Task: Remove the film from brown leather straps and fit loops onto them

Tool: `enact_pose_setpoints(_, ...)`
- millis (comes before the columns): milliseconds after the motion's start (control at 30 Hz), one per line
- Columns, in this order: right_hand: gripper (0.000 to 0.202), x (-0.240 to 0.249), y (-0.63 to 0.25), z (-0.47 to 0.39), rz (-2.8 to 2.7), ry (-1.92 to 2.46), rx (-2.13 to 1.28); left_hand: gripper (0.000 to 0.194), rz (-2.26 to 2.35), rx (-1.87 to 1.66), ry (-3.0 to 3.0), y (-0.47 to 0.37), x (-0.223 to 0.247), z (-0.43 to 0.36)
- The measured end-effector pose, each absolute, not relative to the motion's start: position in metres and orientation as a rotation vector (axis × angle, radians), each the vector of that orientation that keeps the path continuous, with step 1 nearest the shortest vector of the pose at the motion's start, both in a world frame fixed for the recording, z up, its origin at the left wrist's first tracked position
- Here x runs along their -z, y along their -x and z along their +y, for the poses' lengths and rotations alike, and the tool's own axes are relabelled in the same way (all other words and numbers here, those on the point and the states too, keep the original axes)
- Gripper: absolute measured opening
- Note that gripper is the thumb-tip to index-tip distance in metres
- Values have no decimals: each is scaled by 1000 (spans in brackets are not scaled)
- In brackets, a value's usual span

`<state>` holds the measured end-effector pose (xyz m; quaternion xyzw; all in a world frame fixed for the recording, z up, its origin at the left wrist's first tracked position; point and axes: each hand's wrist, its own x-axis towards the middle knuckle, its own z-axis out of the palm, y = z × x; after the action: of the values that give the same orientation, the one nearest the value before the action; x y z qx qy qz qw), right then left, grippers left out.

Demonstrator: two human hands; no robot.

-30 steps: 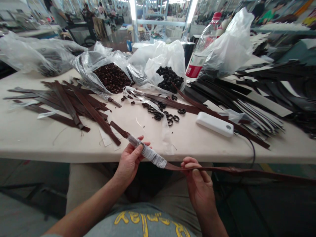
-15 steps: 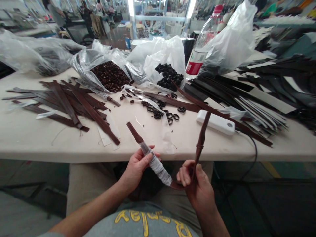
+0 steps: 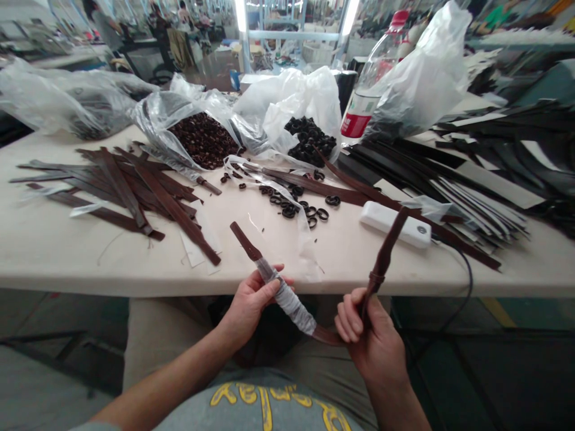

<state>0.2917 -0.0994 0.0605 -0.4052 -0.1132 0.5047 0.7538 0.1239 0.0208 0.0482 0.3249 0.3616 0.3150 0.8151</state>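
Note:
A brown leather strap runs between my two hands, its middle covered by a bunched clear plastic sleeve. My left hand grips the strap through the upper part of this sleeve, thumb on top. The strap's bare left end points up and away over the table edge. My right hand is closed around the other stretch, where the strap bends upward. Just above those fingers a small leather loop encircles the strap. What lies inside the right fist is partly hidden.
Brown straps lie piled at the left. Behind are bags of brown loops and black loops, with loose black loops in front. A white device with a cable, a bottle and black strips are at right.
My right hand has moved a little to the right, and the strap's upright end now leans further right. My left hand keeps its grip in nearly the same place.

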Motion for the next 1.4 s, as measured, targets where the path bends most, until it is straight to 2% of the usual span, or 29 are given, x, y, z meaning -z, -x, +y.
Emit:
enact_pose_setpoints(167, 39, -63, -282, -102, -707, 1236, -1297, 39, 780, -650, -718, -127, -51, 20)
enact_pose_setpoints(267, 37, -68, -274, -98, -1147, 1442, -1320, 41, 813, -623, -733, -128, -53, 18)
enact_pose_setpoints(367, 33, -68, -265, -92, -1339, 1571, -1194, 43, 824, -598, -720, -128, -54, 18)
enact_pose_setpoints(600, 32, -64, -260, -90, -1446, 1646, -1057, 41, 804, -647, -579, -129, -57, 22)
enact_pose_setpoints(867, 18, -62, -261, -90, -1413, 1680, -914, 40, 774, -708, -518, -125, -60, 24)
enact_pose_setpoints(1133, 26, -61, -258, -90, -1374, 1622, -857, 38, 763, -720, -554, -126, -62, 22)
enact_pose_setpoints(1400, 33, -58, -265, -93, -1558, 1765, -736, 28, 777, -799, -528, -123, -66, 32)
